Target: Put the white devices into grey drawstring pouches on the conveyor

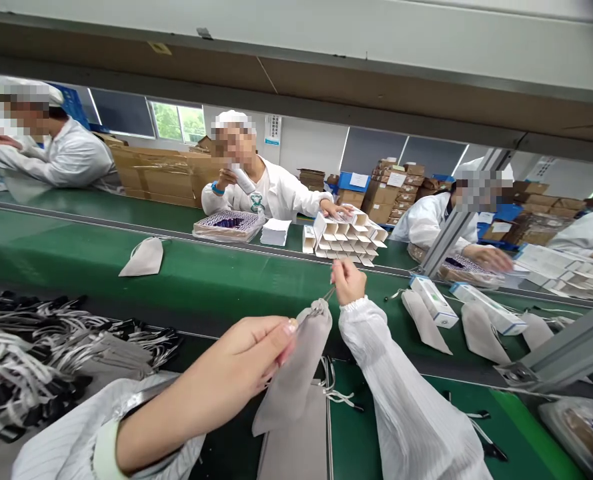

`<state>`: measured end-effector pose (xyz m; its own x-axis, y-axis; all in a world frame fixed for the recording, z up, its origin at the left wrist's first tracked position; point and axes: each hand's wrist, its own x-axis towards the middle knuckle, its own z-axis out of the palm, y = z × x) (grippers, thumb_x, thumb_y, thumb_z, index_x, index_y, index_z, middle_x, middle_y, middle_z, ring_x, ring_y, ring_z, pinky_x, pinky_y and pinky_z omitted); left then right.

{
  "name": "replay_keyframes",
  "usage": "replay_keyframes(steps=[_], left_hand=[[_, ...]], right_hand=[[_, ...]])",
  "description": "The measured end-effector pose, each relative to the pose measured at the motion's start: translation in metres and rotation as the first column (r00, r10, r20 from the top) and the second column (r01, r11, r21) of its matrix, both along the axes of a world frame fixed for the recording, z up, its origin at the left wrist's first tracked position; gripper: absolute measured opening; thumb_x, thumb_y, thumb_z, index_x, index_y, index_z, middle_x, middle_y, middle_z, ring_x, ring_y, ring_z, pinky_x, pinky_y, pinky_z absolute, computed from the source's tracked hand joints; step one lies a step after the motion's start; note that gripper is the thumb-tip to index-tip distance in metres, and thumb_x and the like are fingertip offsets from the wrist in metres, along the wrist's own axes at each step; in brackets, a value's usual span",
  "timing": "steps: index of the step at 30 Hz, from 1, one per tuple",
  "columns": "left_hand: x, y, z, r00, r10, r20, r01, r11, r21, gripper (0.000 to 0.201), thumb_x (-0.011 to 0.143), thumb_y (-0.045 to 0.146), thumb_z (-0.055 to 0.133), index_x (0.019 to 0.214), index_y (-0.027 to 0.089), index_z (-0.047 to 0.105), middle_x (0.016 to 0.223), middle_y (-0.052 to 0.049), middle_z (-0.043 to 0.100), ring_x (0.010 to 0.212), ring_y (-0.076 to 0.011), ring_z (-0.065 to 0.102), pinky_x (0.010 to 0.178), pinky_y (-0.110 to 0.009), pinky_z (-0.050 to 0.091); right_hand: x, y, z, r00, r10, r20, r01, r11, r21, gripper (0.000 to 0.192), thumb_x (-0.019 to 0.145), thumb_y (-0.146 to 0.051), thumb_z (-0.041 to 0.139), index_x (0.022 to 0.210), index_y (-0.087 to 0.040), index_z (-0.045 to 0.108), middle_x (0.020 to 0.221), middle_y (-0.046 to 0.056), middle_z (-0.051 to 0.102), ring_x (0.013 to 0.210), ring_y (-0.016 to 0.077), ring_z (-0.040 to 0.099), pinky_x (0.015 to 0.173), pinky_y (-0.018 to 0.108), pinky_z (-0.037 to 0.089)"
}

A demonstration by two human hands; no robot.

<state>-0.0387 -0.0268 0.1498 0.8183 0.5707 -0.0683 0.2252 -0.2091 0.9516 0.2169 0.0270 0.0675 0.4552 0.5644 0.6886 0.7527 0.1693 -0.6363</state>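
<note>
The left hand (pixel 256 350) pinches the side of a small grey fabric drawstring pouch (pixel 296 373) between thumb and fingers, and holds it in the air above the near edge of the tabletop. The right hand (pixel 347 280), in a white sleeve, is closed on the thin drawstring cord (pixel 327 294) at the gathered mouth of this pouch. Under the pouch lies a flat stack of the same grey pouches (pixel 296 440). At the left there is a heap of black and white cords (pixel 51 353). On the green conveyor belt (pixel 216 273) behind I count one single grey pouch (pixel 143 258) at the left, and at the right three grey pouches and two long white boxes with blue ends (pixel 433 300). Across the belt three persons in white coats sit, and a stack of open white cartons (pixel 349 240) stands before the middle one.
</note>
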Motion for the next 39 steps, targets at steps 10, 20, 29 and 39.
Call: replay_keyframes(steps=[10, 20, 29, 39], left_hand=[[0.010, 0.013, -0.007, 0.836, 0.332, 0.436, -0.254, 0.940, -0.229, 0.031, 0.083, 0.042, 0.036, 0.062, 0.019, 0.037, 0.049, 0.007, 0.011, 0.040, -0.0060, 0.010, 0.035, -0.017, 0.013], [0.016, 0.028, -0.025, 0.998, -0.053, -0.021, 0.056, 0.975, 0.214, 0.020, 0.080, 0.039, 0.039, 0.080, 0.020, 0.046, 0.058, 0.004, 0.036, 0.049, -0.0085, 0.033, 0.045, -0.020, 0.027], [0.036, 0.035, -0.093, 0.787, -0.200, -0.583, 0.489, 0.779, 0.392, 0.032, 0.064, 0.025, 0.060, 0.094, 0.025, 0.047, 0.090, -0.002, 0.045, 0.086, -0.0217, 0.045, 0.064, -0.026, 0.035], [0.045, 0.044, -0.112, 0.861, -0.161, -0.483, 0.403, 0.794, 0.455, 0.029, 0.064, 0.028, 0.060, 0.085, 0.021, 0.041, 0.088, 0.001, 0.045, 0.083, -0.0166, 0.042, 0.072, -0.026, 0.034]], right_hand=[[-0.079, -0.023, 0.031, 0.146, 0.748, -0.647, -0.959, -0.053, -0.277, 0.050, 0.053, -0.024, 0.070, 0.099, -0.017, 0.051, 0.083, 0.000, 0.058, 0.066, 0.0077, 0.051, 0.058, 0.017, 0.042], [-0.042, 0.006, 0.008, 0.797, 0.470, -0.379, -0.543, 0.833, -0.109, 0.039, 0.055, -0.032, 0.064, 0.090, -0.017, 0.054, 0.084, 0.002, 0.058, 0.078, 0.0163, 0.054, 0.075, 0.030, 0.041], [0.042, 0.009, -0.029, 0.943, -0.332, 0.015, 0.234, 0.630, -0.740, 0.043, 0.066, -0.035, 0.053, 0.103, -0.013, 0.050, 0.089, 0.013, 0.056, 0.083, 0.0256, 0.054, 0.067, 0.034, 0.040], [0.001, 0.014, -0.006, 0.974, -0.174, 0.143, 0.225, 0.788, -0.573, 0.047, 0.072, -0.026, 0.045, 0.118, -0.021, 0.037, 0.109, 0.011, 0.042, 0.098, 0.0236, 0.044, 0.080, 0.035, 0.034]])
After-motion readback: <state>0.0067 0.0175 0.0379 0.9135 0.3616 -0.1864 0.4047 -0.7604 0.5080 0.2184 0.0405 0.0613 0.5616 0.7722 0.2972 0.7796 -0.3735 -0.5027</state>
